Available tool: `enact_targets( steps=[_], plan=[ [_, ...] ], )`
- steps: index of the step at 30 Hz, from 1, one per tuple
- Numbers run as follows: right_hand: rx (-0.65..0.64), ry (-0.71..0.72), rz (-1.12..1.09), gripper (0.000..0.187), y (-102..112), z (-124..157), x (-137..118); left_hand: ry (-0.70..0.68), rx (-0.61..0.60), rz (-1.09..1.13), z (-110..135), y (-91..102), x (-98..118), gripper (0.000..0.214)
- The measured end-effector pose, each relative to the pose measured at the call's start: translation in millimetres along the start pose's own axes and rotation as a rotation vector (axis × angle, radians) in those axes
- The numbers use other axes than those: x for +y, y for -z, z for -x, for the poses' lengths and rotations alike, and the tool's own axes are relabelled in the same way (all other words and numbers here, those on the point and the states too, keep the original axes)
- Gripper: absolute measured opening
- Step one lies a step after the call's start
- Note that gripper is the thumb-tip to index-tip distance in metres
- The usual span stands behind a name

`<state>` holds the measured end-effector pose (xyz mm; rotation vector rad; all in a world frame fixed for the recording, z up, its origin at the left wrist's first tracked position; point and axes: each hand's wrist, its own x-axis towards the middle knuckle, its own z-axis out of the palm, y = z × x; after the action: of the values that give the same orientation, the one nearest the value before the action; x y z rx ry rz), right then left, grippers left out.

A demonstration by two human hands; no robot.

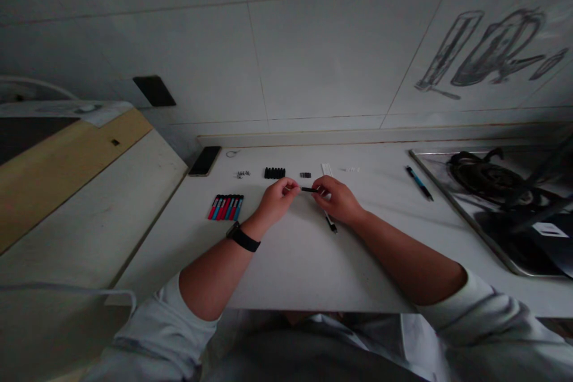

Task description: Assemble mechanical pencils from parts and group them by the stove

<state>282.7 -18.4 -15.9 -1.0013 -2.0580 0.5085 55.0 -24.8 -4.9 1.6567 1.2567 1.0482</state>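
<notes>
Over the middle of the white worktop my two hands meet at a short black tube, which looks like a pen grip (308, 190). My right hand (336, 197) pinches its right end. My left hand (278, 198) is closed at its left end; whatever the fingertips hold there is too small to make out. Under my right hand lies a slim white and black pen part (330, 224). Just beyond my hands are a row of black grips (274, 173), small black pieces (305, 175) and white refill-like sticks (327, 169). Red and blue pen barrels (225, 207) lie left of my left hand.
Small metallic pieces (242, 174) and tiny pale parts (351, 169) lie along the back. A phone (205, 161) rests at the back left. On the right are a blue and black pen (419, 183) and a gas hob (486, 176). A tiled wall (322, 59) bounds the worktop.
</notes>
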Motion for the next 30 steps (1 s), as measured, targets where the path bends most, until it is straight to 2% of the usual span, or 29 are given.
enact_targets(
  steps=[7,10,14,20,25,28,30],
  plan=[
    [-0.015,-0.010,0.005,0.010,0.2,-0.2,0.8,-0.051,-0.005,-0.045,-1.8,-0.4,-5.8,0.014],
    [-0.003,0.000,0.056,0.010,1.9,-0.1,-1.1,-0.149,0.005,-0.149,-0.1,0.7,-4.7,0.011],
    [-0.046,0.090,0.167,0.014,4.0,-0.8,-3.4,-0.308,-0.010,-0.333,3.6,2.9,-0.6,0.023],
    [-0.125,0.189,0.203,0.017,3.4,-0.5,-10.0,-0.353,-0.111,-0.372,3.6,3.5,-0.9,0.004],
    [0.004,0.077,0.155,0.026,3.8,-4.4,-6.2,-0.348,-0.076,-0.368,2.5,3.6,-1.9,0.004],
    [0.095,0.008,0.241,0.025,8.5,-17.0,8.3,-0.366,-0.036,-0.376,0.8,3.8,-4.3,0.004],
    [0.108,-0.018,0.324,0.025,11.8,-27.6,20.2,-0.380,-0.007,-0.386,-0.4,3.9,-6.4,0.003]
  ],
)
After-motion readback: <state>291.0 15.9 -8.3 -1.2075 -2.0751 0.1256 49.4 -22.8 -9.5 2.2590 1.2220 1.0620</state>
